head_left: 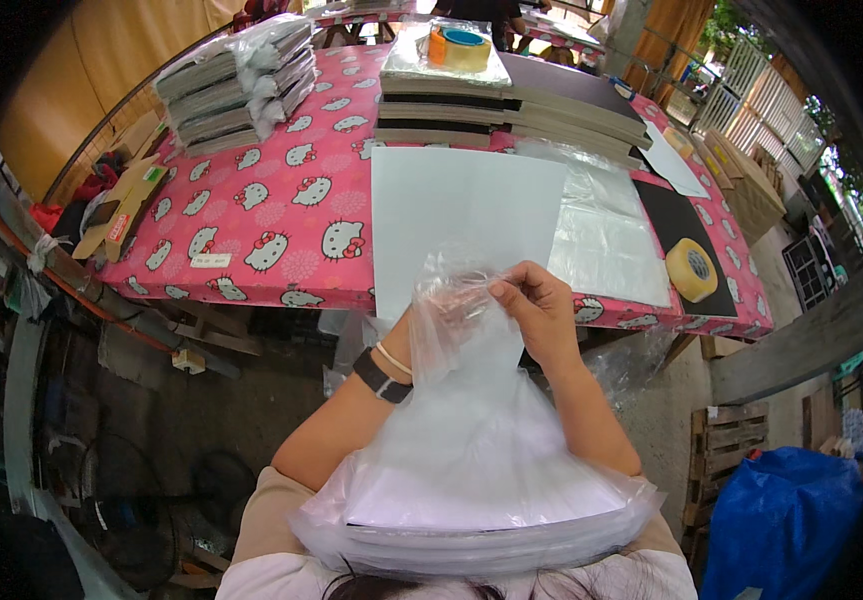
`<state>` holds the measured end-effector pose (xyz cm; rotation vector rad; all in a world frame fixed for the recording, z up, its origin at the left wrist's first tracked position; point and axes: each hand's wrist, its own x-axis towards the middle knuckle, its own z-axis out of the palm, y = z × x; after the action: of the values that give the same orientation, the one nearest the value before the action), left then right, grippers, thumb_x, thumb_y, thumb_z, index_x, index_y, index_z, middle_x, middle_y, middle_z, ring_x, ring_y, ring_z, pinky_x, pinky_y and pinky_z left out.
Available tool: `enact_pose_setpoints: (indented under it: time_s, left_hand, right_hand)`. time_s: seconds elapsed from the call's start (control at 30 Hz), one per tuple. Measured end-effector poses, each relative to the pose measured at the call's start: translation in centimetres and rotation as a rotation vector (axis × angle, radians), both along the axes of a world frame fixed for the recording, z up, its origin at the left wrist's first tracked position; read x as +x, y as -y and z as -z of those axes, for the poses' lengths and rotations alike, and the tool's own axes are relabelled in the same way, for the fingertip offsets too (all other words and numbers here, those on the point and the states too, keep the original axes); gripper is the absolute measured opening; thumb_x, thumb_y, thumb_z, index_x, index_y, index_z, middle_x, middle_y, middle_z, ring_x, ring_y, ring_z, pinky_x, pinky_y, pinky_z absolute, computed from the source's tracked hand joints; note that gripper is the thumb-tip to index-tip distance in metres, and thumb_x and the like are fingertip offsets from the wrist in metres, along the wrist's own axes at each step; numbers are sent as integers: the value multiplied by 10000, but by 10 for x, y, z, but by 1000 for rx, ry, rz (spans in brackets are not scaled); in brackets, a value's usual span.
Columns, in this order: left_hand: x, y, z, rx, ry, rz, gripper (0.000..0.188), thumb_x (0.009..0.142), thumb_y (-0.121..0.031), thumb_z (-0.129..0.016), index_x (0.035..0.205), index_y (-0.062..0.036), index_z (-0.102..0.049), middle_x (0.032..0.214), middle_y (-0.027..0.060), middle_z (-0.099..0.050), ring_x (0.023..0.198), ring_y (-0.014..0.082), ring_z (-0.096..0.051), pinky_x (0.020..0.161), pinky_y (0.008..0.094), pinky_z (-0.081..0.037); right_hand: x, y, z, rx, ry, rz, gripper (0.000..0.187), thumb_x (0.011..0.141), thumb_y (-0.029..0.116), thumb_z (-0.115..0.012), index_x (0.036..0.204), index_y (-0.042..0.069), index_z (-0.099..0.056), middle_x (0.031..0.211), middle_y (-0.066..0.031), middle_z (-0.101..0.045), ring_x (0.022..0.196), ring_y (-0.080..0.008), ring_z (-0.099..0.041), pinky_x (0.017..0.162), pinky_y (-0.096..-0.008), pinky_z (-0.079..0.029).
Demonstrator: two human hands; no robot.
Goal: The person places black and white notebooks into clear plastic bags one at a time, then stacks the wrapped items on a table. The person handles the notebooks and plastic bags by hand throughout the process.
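A clear plastic bag [526, 410] lies across my lap, with a flat white stack [491, 500] showing through it. Bunched folds of the bag's plastic cover my left hand [448, 305], whose fingers appear closed on the film; their exact position is blurred by the plastic. Beside it, my right hand [541, 305] pinches the edge of the same bag between thumb and fingers. Just beyond both hands, a large white sheet [466, 200] lies on the table and overhangs its front edge.
On the pink patterned table [271, 210], flat clear plastic bags [601, 230] lie right of the sheet. A tape roll [691, 270] rests on a black board [663, 205]. Board stacks [441, 105] and wrapped bundles [241, 85] stand farther back. A blue tarp [786, 520] is at lower right.
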<state>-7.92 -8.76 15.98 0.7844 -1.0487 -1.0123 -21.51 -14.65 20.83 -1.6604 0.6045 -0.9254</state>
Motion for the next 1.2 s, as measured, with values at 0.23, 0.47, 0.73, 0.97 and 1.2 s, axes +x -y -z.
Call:
enact_pose_setpoints:
  time_s: [0.23,0.47,0.73,0.97,1.2]
  left_hand:
    - [-14,1,-11,-13,160,-173,206,825,-116,-493,1016,-43,-524,864,2,-533,780,84,-510,684,201,-422]
    - [9,-27,-16,131,-750,192,145,835,-204,-501,851,-70,-552,716,11,-521,649,72,-489,620,193,-403]
    - [96,-44,32,398,383,-277,330,788,-290,-567,979,-29,-503,829,49,-543,738,126,-513,669,251,-415]
    - [5,-52,-82,-69,957,-88,264,782,-293,-553,899,-56,-562,1088,119,-505,1065,265,-433,882,402,-301]
    - [51,-65,-64,-195,-974,129,427,870,-391,-357,1139,-74,-453,1059,111,-538,925,261,-526,780,418,-431]
  right_hand:
    - [-2,-2,6,-53,-118,6,297,861,242,-472,715,-7,-541,539,16,-436,488,-51,-380,441,-207,-318]
    - [-12,10,5,257,265,73,294,884,276,-406,796,25,-533,618,-8,-512,543,-87,-456,464,-223,-362]
    - [-37,22,-6,637,639,-482,231,874,288,-416,757,97,-473,521,26,-390,396,-62,-306,362,-188,-274]
    - [-15,-12,-37,40,-118,-278,182,806,183,-553,725,20,-548,579,5,-509,469,-46,-421,428,-197,-347]
    - [-40,4,-11,215,-225,-1251,173,752,163,-623,785,-2,-589,639,-74,-571,535,-113,-528,482,-241,-422]
